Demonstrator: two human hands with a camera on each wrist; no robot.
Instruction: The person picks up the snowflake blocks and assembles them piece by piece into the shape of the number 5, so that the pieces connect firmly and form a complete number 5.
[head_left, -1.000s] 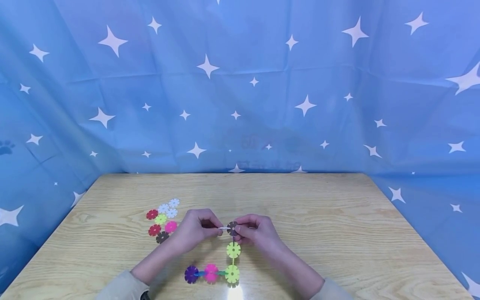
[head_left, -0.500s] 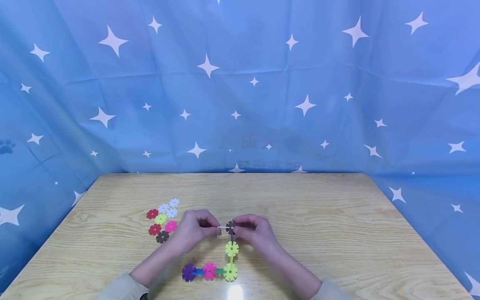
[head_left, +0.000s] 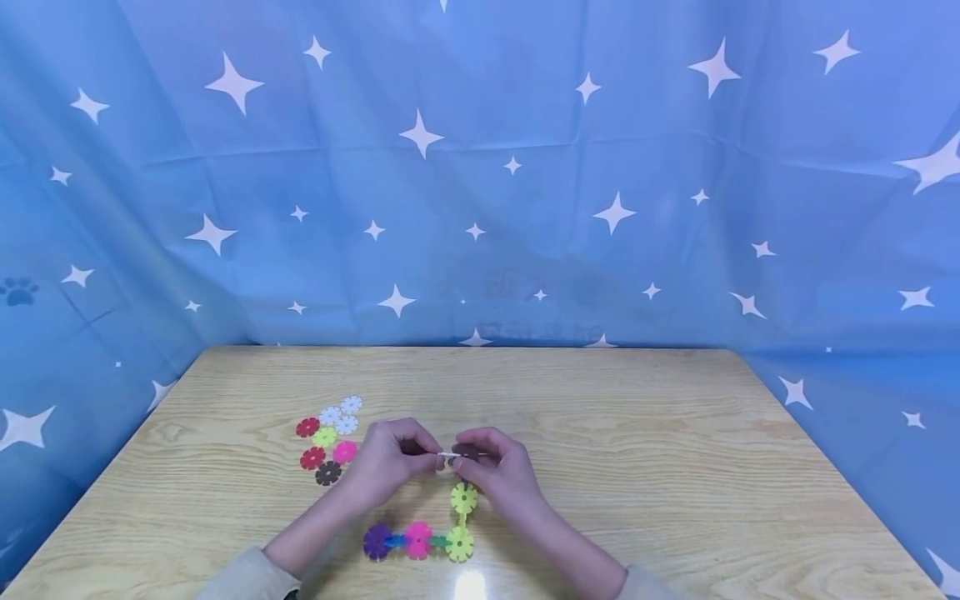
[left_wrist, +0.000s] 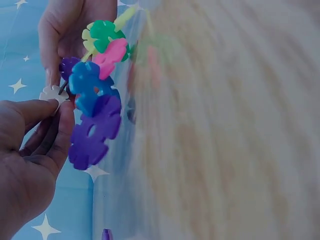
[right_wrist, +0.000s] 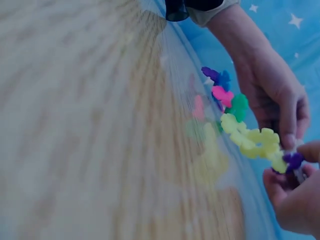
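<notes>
In the head view my left hand [head_left: 390,463] pinches a white notched snowflake disc [left_wrist: 52,93], seen nearly edge-on from above. My right hand [head_left: 501,477] holds the dark snowflake disc [head_left: 467,451] at the upper end of a linked chain, close against the white one. Below the dark disc, a purple disc [left_wrist: 68,67] joins it to yellow-green discs [head_left: 463,498]. From the corner yellow-green disc [head_left: 461,543], the chain bends left through green [head_left: 439,542], pink [head_left: 418,540], blue [head_left: 396,542] and purple end disc [head_left: 377,542]. Fingers partly hide where white and dark discs meet.
Loose snowflake discs lie left of my left hand on the wooden table [head_left: 637,433]: several, among them white [head_left: 351,404], red [head_left: 307,427], yellow-green [head_left: 325,437], pink [head_left: 345,452] and black [head_left: 328,473]. A blue starry curtain [head_left: 480,183] hangs behind the table.
My right hand has shifted slightly left, toward the white disc. The dark disc has turned from facing the camera to a flatter tilt. The chain has moved a little left.
</notes>
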